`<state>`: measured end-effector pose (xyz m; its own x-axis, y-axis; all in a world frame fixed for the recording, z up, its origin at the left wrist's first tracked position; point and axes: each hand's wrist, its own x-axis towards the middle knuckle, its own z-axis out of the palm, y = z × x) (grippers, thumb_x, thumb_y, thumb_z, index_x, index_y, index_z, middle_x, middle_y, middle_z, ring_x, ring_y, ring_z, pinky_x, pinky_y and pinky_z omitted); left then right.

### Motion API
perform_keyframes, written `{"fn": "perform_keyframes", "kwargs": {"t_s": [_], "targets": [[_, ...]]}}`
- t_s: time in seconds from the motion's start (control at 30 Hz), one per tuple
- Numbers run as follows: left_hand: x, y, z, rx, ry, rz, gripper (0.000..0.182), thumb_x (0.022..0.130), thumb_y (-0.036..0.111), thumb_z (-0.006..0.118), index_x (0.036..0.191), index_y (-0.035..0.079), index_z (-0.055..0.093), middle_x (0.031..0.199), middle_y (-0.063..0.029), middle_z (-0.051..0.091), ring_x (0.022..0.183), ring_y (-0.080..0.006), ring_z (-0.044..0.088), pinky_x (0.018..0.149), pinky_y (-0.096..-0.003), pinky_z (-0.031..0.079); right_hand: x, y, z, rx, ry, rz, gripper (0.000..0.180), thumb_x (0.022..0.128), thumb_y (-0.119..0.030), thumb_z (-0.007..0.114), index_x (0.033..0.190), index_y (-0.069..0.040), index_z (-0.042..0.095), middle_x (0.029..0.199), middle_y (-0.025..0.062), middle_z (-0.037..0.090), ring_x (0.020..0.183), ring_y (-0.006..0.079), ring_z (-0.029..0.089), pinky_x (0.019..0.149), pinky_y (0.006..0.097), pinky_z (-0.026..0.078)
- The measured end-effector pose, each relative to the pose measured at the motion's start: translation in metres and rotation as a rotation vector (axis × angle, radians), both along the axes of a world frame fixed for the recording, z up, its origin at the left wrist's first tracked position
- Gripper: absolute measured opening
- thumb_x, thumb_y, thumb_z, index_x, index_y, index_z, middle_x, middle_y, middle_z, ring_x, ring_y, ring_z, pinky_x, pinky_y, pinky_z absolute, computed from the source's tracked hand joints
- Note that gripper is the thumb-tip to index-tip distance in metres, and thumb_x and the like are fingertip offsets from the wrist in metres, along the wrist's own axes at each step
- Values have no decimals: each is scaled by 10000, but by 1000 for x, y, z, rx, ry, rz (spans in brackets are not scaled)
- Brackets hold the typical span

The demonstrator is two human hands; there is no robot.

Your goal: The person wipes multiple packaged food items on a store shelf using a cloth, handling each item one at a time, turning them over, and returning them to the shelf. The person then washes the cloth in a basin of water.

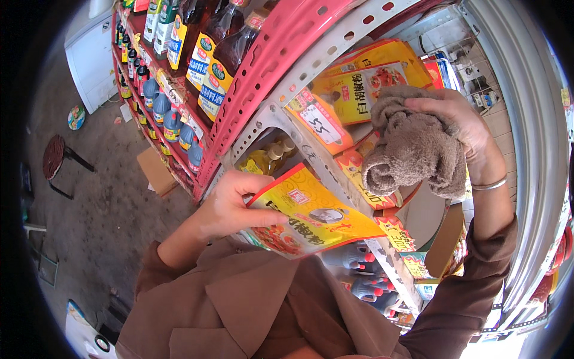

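My left hand [244, 202] grips one end of a yellow and red seasoning packet [318, 215], its thumb lying across the printed front. The packet is held flat in front of my chest. Bunched in my right hand [462, 121] is a thick brown-grey cloth [412, 143], raised over the metal shelf on the right. Behind the cloth, similar yellow packets [345, 92] lie stacked on that shelf, partly hidden by it. A price card [319, 123] with a handwritten figure stands against the front of the stack.
A red perforated shelf post [269, 63] rises close beyond my left hand. Sauce bottles [215, 67] and blue-grey jugs [172, 125] line the shelves at left. An open carton [441, 247] sits at right. On the floor are a round stool [54, 157] and a cardboard box [156, 170].
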<state>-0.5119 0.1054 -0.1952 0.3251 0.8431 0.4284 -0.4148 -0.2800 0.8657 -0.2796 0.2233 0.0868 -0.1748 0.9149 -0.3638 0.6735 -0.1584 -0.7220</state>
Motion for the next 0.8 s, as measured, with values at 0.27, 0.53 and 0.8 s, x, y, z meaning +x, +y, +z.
{"fn": "perform_keyframes", "kwargs": {"t_s": [0.27, 0.53, 0.8], "targets": [[-16, 11, 13, 198, -88, 148, 348, 749, 75, 807, 1074, -22, 725, 1309, -196, 596, 1191, -236, 585, 994, -342, 450, 19, -65, 41, 453, 85, 61, 352, 817, -25, 743, 1150, 53, 662, 1031, 143, 723, 897, 204, 706, 857, 305, 561], [-17, -22, 83, 931, 86, 417, 245, 662, 234, 855, 848, 81, 810, 1565, -290, 307, 1469, -417, 276, 1193, -509, 190, 61, -155, 64, 394, 113, 293, 390, 793, -71, 741, 1145, 54, 627, 1034, 137, 716, 930, 206, 696, 876, 279, 549], [63, -110, 46, 625, -201, -346, 265, 839, 306, 794, 814, 42, 800, 1607, -261, 198, 1446, -467, 311, 1120, -581, 350, 108, -208, 31, 295, 287, 356, 316, 882, -83, 662, 1166, 50, 629, 1041, 133, 699, 967, 184, 686, 901, 271, 533]]}}
